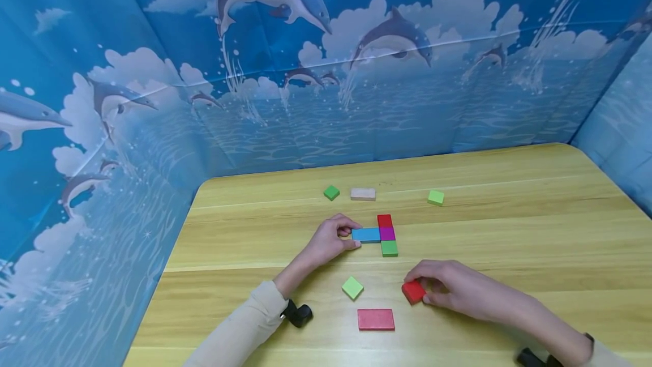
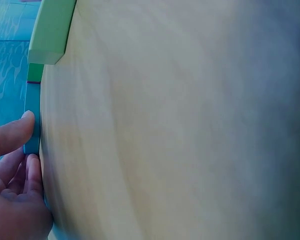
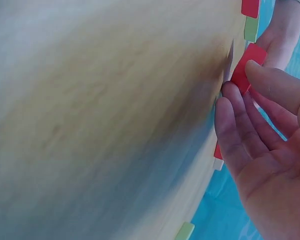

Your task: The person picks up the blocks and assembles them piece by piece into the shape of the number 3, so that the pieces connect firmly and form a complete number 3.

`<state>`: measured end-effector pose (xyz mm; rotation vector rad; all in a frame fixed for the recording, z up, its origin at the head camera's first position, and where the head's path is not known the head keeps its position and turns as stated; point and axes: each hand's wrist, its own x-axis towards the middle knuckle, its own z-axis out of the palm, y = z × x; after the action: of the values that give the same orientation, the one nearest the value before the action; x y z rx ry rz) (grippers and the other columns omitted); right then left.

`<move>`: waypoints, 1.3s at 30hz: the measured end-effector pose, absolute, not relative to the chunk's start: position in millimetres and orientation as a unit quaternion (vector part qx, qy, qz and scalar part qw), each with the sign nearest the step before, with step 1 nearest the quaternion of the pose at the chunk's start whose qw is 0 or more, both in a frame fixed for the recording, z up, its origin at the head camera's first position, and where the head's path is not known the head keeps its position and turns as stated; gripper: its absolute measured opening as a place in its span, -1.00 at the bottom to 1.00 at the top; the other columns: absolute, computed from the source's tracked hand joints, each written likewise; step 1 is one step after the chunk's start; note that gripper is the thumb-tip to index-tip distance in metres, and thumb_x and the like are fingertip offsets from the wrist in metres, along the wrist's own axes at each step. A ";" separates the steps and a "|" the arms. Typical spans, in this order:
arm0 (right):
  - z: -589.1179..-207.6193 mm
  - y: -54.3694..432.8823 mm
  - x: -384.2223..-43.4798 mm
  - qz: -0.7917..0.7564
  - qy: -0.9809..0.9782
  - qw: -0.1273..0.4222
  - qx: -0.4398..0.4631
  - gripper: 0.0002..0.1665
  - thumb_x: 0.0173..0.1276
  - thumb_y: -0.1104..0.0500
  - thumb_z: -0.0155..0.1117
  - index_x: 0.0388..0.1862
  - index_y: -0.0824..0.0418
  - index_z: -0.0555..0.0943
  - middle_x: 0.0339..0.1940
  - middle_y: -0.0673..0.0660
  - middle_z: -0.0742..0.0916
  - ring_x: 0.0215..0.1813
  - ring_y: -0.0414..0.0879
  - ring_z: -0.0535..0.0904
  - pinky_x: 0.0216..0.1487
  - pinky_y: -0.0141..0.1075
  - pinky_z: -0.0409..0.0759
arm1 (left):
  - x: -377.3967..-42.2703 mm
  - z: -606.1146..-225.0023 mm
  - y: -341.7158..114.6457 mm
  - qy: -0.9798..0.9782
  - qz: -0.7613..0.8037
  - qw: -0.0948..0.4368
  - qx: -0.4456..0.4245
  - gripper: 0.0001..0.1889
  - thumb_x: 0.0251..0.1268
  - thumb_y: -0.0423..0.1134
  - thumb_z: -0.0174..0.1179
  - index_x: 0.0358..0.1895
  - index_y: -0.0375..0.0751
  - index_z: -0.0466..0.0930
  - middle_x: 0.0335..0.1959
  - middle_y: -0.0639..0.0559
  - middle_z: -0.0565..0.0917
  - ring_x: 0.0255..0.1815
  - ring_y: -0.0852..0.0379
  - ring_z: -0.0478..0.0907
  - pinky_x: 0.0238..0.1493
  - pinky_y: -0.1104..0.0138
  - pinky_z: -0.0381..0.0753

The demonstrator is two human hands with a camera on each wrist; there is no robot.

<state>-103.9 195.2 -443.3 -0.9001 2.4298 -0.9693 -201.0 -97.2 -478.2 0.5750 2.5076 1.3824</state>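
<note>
My left hand [image 1: 328,238] holds the left end of a flat blue block [image 1: 367,235] between thumb and fingers. The blue block lies on the table, its right end against a short column: a red block [image 1: 385,220] at the far end, a purple block [image 1: 387,234] in the middle, a green block [image 1: 389,248] nearest me. My right hand [image 1: 458,289] pinches another red block [image 1: 414,292] between thumb and fingers, front right of the column. The right wrist view shows this red block [image 3: 248,67] tilted, the thumb on its face.
Nearer me lie a light green block [image 1: 352,288] and a flat pinkish-red block [image 1: 376,319]. Farther back sit a green block [image 1: 331,192], a pale pinkish block [image 1: 363,194] and a light green block [image 1: 436,197]. A dolphin-print curtain [image 1: 316,123] hangs behind the wooden table [image 1: 509,208].
</note>
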 end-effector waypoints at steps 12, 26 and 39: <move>-444.5 181.9 -113.7 -0.334 0.880 0.178 -0.286 -0.60 0.35 0.15 0.36 0.16 -0.08 0.60 0.02 -0.23 0.62 -0.03 -0.23 0.52 0.03 -0.25 0.57 | -201.4 -478.1 -98.0 0.854 0.470 0.109 0.193 -0.71 0.17 -0.35 0.42 -0.02 -0.19 0.70 -0.17 0.13 0.55 -0.16 0.10 0.46 -0.09 0.38 0.52; -445.3 169.4 -120.1 -0.366 0.875 0.136 -0.285 -0.72 0.27 0.28 0.41 -0.13 0.01 0.55 -0.21 -0.17 0.64 -0.19 -0.28 0.57 -0.10 -0.31 0.60 | -201.5 -478.7 -97.5 0.856 0.468 0.111 0.192 -0.71 0.17 -0.35 0.41 -0.01 -0.18 0.70 -0.17 0.13 0.54 -0.16 0.11 0.45 -0.08 0.38 0.51; -445.1 161.0 -127.8 -0.329 0.903 0.111 -0.254 -0.70 0.21 0.21 0.48 -0.08 0.07 0.65 -0.23 -0.17 0.66 -0.24 -0.30 0.55 -0.13 -0.31 0.60 | -201.3 -478.0 -97.6 0.853 0.472 0.111 0.195 -0.71 0.17 -0.35 0.41 -0.02 -0.19 0.70 -0.17 0.12 0.54 -0.17 0.12 0.44 -0.09 0.38 0.51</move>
<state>-127.8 161.0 -445.1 -0.7451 2.6519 -0.9659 -201.3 -97.6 -478.0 0.5726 2.5053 1.3850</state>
